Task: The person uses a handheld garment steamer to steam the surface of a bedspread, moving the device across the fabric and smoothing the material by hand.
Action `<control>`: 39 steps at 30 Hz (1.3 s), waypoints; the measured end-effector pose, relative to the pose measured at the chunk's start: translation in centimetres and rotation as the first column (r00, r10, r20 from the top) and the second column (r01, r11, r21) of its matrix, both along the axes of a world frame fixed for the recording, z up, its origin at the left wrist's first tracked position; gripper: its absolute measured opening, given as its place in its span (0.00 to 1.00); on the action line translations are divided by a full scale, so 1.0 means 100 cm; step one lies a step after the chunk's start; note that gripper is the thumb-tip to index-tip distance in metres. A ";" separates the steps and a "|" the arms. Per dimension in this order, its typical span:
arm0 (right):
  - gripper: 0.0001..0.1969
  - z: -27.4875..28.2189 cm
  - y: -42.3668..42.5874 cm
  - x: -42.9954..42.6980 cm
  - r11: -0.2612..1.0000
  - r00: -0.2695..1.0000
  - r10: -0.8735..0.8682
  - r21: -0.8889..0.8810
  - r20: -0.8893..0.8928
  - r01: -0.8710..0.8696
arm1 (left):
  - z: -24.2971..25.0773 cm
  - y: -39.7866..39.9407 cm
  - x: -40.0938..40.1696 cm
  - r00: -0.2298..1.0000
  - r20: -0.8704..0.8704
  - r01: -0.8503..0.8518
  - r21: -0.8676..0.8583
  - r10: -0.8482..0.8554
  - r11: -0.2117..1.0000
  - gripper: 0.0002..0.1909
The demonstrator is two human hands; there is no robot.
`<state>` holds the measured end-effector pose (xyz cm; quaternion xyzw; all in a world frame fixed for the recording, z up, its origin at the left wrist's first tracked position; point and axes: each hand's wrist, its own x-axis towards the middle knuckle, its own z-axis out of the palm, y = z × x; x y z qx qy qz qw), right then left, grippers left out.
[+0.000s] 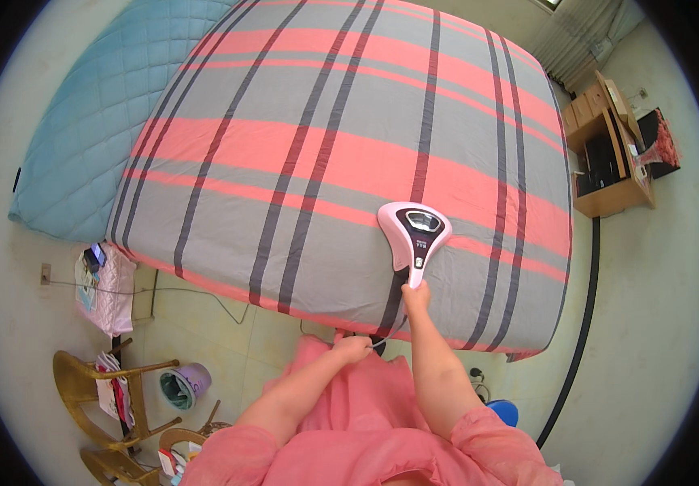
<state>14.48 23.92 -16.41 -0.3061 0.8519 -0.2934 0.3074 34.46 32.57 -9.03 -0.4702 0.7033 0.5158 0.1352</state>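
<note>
My right hand (416, 299) is closed around the handle of a pink and white handheld mattress vacuum (416, 234). Its wide head lies on a bed covered with a grey, coral and dark striped sheet (349, 243), near the edge closest to me. Lower and to the left, my left hand (354, 349) grips the vacuum's power cord (389, 338) just in front of my body. The cord runs from there up towards the handle.
A blue quilted headboard (106, 121) stands left of the bed. Below it are a covered bedside table (118, 291), a cord (185, 290) from the wall outlet, a bin (186, 385) and a wooden chair (137, 395). A wooden desk (616, 197) is at the right.
</note>
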 end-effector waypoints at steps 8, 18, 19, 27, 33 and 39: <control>0.15 -0.023 0.030 -0.050 0.980 0.984 0.146 0.125 0.099 -0.158 | 0.004 0.058 -0.001 0.982 -0.018 -0.188 -0.025 0.187 0.982 0.13; 0.24 0.032 0.107 -0.033 0.931 0.964 0.246 0.252 0.097 -0.263 | 0.024 0.151 0.003 0.936 -0.094 -0.338 0.027 0.339 0.941 0.13; 0.25 0.035 0.113 -0.033 0.925 0.961 0.261 0.262 0.089 -0.275 | 0.020 0.157 0.006 0.941 -0.095 -0.324 0.030 0.325 0.946 0.13; 0.25 0.042 0.177 -0.031 0.924 0.967 0.248 0.284 0.066 -0.256 | 0.048 0.190 0.023 0.962 -0.046 -0.267 0.054 0.269 0.962 0.13; 0.23 0.055 0.207 -0.019 0.927 0.967 0.208 0.285 0.149 -0.243 | 0.048 0.212 0.046 0.972 -0.038 -0.230 0.043 0.232 0.972 0.13; 0.23 0.053 0.225 -0.014 0.945 0.970 0.195 0.236 0.145 -0.225 | 0.039 0.222 0.061 0.975 -0.054 -0.211 0.040 0.213 0.977 0.13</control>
